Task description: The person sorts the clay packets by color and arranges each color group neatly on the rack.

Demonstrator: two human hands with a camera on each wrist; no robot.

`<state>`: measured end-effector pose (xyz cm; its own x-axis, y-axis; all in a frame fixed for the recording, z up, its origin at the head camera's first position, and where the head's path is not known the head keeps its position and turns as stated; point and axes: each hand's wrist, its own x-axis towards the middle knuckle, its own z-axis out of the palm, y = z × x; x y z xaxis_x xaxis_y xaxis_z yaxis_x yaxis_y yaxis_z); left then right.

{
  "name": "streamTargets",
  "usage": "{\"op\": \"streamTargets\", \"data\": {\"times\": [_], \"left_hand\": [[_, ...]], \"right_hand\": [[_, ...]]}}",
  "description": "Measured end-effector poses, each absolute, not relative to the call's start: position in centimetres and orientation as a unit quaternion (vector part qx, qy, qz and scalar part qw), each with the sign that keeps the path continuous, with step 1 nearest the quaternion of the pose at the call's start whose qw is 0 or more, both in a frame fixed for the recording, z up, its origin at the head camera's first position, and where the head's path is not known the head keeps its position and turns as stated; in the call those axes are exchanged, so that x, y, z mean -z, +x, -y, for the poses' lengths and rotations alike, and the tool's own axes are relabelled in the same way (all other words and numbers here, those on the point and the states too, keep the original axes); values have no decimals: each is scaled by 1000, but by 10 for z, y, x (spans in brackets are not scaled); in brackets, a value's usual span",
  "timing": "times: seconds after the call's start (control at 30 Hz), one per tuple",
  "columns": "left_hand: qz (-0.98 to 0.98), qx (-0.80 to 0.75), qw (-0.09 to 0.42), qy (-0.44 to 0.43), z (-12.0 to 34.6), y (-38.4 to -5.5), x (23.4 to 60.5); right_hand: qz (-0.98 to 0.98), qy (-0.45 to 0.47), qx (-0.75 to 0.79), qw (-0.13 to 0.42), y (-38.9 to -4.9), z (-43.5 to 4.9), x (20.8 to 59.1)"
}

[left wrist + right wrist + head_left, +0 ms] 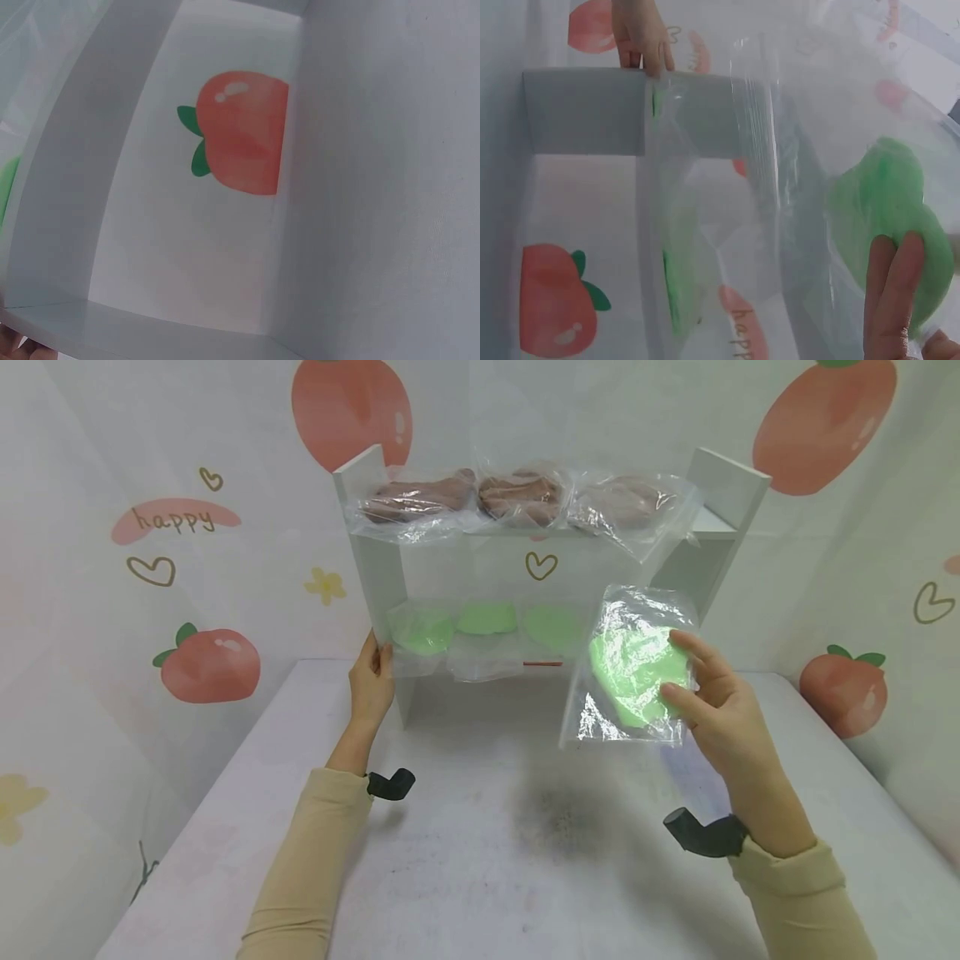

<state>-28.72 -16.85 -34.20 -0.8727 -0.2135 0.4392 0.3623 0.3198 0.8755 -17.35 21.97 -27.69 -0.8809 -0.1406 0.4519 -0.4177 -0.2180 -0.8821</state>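
My right hand (738,735) pinches a clear plastic bag (588,722) between thumb and fingers. Inside the bag lies a flat, bright green piece (637,672); its kind cannot be told. The bag hangs before the right end of a white two-tier shelf (382,560), apart from the tabletop. At the shelf's left side panel, my left hand (371,689) grips the edge. On the lower tier, several clear bags with green contents (487,620) stand in a row left of the held bag. The right wrist view shows fingers (892,292) against the green piece.
Bags with brown, lumpy contents (521,497) lie along the top tier, one (630,506) overhanging its front. A small red strip (542,664) shows on the lower board's edge. The white table (465,877) extends in front; a fruit-print cloth (180,443) hangs behind.
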Motion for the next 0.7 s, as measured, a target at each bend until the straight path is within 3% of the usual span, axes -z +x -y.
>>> {"op": "streamTargets", "data": {"times": [0.37, 0.7], "left_hand": [[777, 577, 245, -46, 169, -287, 342], [772, 589, 236, -47, 164, -275, 329]], "right_hand": [[546, 259, -789, 114, -175, -228, 274], [508, 226, -820, 134, -176, -231, 269]]}}
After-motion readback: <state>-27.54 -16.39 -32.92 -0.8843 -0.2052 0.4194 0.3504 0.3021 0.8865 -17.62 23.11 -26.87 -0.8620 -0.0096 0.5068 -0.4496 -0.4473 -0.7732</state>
